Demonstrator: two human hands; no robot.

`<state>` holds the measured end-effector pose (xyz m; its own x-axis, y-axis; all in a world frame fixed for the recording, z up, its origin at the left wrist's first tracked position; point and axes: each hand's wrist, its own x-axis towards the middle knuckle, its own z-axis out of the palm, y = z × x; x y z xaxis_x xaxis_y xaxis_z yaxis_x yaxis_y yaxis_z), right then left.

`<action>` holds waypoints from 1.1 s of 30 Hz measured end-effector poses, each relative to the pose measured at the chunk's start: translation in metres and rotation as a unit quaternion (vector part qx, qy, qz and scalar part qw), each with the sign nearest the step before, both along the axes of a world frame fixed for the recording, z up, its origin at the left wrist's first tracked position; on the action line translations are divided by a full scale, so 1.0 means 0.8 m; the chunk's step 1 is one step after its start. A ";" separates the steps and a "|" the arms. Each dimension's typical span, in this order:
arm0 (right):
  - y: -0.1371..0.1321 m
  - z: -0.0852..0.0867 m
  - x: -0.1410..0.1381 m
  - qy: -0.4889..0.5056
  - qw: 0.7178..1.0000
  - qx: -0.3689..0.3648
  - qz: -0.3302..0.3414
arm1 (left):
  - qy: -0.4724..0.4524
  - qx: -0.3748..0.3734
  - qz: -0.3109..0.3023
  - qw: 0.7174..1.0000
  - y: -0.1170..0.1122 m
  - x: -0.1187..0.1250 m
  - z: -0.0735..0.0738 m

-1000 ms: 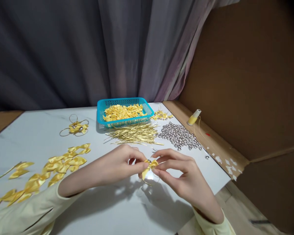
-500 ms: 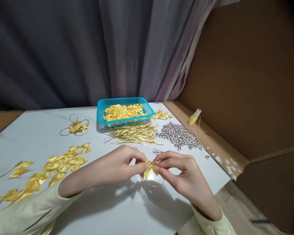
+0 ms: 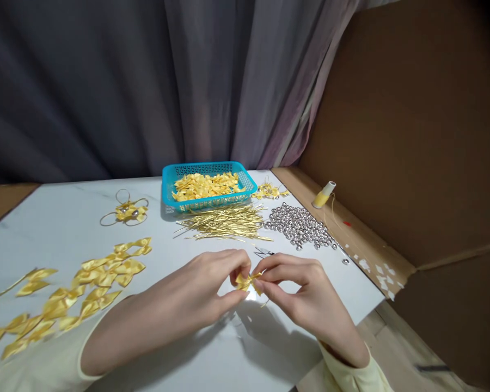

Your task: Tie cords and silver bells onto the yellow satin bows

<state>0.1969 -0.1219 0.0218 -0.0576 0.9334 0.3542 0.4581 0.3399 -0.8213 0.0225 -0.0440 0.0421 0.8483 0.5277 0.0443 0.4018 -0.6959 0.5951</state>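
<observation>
Above the front of the white table, a small yellow ribbon bow is between my two hands. My right hand pinches its right side with thumb and fingertips. My left hand closes on the left side, index finger curled behind and thumb just below. A short end of thin gold wire shows under the bow; most of the wire is hidden by my fingers. Just behind my hands lies a small pair of snips, partly covered. Farther back is a pile of gold wire pieces.
A blue basket holds yellow bows. Silver beads are heaped at right. Loose bows lie at left, wire-looped bow pieces behind them. A thread spool stands on the cardboard at right; a curtain hangs behind.
My left hand has shifted its grip, with the thumb lower and the index more curled. The bow has turned, and the wire loop that hung below it is mostly out of sight.
</observation>
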 end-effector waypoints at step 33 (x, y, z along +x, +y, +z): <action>0.122 -0.083 -0.031 -0.077 0.991 0.074 0.080 | -0.008 -0.318 0.189 0.929 0.060 -0.045 -0.065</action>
<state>0.1720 -0.0240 -0.0448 -0.2651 0.8462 0.4622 0.5038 0.5303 -0.6819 -0.0132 0.0041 -0.0102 0.5990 0.7112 -0.3680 0.5336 -0.0119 0.8456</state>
